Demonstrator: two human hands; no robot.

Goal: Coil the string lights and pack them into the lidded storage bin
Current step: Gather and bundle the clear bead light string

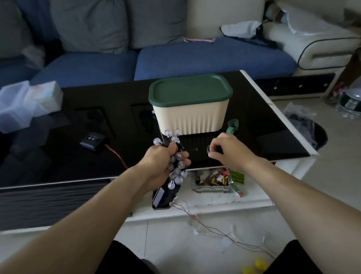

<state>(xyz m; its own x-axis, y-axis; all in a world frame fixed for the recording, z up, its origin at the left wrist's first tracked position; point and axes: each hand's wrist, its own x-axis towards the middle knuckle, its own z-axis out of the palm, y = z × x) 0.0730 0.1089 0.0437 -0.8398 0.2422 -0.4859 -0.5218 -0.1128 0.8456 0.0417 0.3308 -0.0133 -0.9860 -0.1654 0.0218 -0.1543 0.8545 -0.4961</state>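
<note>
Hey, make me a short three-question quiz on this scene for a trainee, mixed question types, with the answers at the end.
1. True or false: the lid is on the bin.
2. Which of the hands grips the bundled string lights?
A. left hand
B. right hand
C. neither
3. Fill in: the green strap lies on the table just in front of the bin's ____ corner (left or right, as the person sees it).

Key: 1 true; 2 A; 3 right.
</note>
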